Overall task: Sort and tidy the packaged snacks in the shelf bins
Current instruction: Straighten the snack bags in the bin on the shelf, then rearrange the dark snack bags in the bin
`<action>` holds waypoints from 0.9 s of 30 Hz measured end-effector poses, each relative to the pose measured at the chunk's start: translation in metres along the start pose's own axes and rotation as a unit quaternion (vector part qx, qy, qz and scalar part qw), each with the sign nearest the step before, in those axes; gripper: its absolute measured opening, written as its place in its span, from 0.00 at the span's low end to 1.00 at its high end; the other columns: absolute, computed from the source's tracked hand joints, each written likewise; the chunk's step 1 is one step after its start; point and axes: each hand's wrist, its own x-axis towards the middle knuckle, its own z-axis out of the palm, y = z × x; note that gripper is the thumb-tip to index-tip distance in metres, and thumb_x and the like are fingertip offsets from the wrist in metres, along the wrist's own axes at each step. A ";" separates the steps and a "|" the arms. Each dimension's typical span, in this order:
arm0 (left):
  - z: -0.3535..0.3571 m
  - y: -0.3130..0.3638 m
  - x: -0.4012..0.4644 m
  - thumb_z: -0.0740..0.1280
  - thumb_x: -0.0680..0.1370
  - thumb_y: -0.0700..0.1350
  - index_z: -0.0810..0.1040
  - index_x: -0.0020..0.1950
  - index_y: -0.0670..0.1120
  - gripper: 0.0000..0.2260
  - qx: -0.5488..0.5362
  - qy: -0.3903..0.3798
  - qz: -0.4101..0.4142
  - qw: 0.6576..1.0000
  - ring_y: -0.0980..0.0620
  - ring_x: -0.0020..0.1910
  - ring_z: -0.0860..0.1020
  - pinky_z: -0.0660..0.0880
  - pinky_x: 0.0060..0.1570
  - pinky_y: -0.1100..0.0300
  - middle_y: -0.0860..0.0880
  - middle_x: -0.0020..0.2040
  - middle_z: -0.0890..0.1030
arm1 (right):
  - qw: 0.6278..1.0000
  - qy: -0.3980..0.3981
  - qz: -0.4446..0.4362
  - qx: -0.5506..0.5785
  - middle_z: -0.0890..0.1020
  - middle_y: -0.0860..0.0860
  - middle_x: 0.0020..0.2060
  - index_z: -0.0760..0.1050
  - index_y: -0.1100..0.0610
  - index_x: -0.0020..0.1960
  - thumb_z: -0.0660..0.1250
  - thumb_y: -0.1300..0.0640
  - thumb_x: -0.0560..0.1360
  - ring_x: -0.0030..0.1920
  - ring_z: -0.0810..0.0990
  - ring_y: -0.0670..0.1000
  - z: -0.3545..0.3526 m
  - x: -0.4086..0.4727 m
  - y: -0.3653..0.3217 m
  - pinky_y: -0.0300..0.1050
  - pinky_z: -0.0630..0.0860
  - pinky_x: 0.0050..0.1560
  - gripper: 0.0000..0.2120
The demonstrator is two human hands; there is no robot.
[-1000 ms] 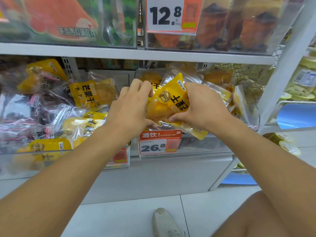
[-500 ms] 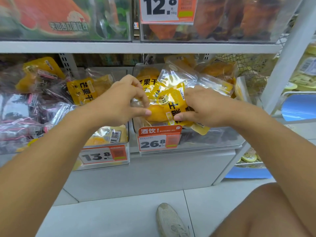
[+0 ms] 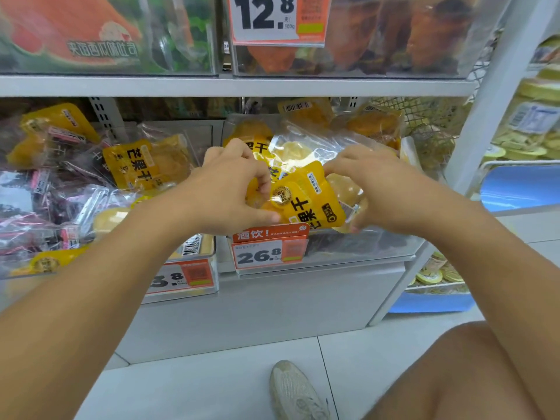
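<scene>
- Head view: your left hand [image 3: 225, 189] and right hand [image 3: 380, 189] both gripped one yellow snack pack [image 3: 306, 201], fingers curled on its two ends.
- You held the pack tilted just above the front edge of the right-hand clear bin [image 3: 363, 247], over the 26.8 price tag [image 3: 266, 253].
- More yellow and clear packs [image 3: 303, 147] lay heaped in that bin behind your hands.
- The left-hand bin [image 3: 194, 262] held another yellow pack [image 3: 136, 165] among pink-and-clear packets [image 3: 39, 207], piled without order.
- The shelf board [image 3: 242, 86] above carried further clear bins and a 12.8 tag [image 3: 272, 19].
- Your shoe [image 3: 295, 392] stood on the pale floor tile below the shelf's front edge.
</scene>
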 end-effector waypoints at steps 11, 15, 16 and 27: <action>0.019 0.010 0.006 0.78 0.68 0.58 0.74 0.32 0.55 0.15 -0.003 0.079 -0.012 0.997 0.48 0.68 0.64 0.68 0.64 0.45 0.55 0.61 0.65 | 0.994 0.019 0.003 0.105 0.75 0.46 0.46 0.76 0.47 0.48 0.85 0.54 0.58 0.45 0.75 0.48 0.007 0.018 0.003 0.43 0.73 0.42 0.25; 0.024 0.006 0.003 0.79 0.67 0.58 0.76 0.41 0.58 0.14 -0.027 0.109 0.000 0.994 0.50 0.66 0.65 0.67 0.66 0.46 0.56 0.60 0.65 | 0.991 -0.034 -0.027 0.123 0.80 0.48 0.42 0.80 0.53 0.45 0.83 0.56 0.62 0.42 0.80 0.50 0.001 0.010 0.002 0.44 0.78 0.41 0.16; 0.024 0.005 0.002 0.79 0.66 0.58 0.76 0.44 0.57 0.16 -0.043 0.121 0.005 0.992 0.51 0.66 0.65 0.67 0.66 0.48 0.56 0.60 0.65 | 0.989 -0.032 -0.028 0.144 0.81 0.48 0.41 0.80 0.51 0.45 0.83 0.57 0.63 0.43 0.80 0.48 -0.002 0.006 0.002 0.44 0.79 0.42 0.15; -0.010 -0.050 -0.032 0.74 0.74 0.56 0.78 0.52 0.52 0.12 -0.072 0.258 -0.009 0.964 0.53 0.44 0.79 0.77 0.48 0.53 0.55 0.47 0.80 | 0.931 0.243 -0.114 0.247 0.78 0.45 0.32 0.77 0.51 0.39 0.71 0.52 0.73 0.34 0.75 0.45 -0.007 0.025 -0.100 0.43 0.73 0.37 0.06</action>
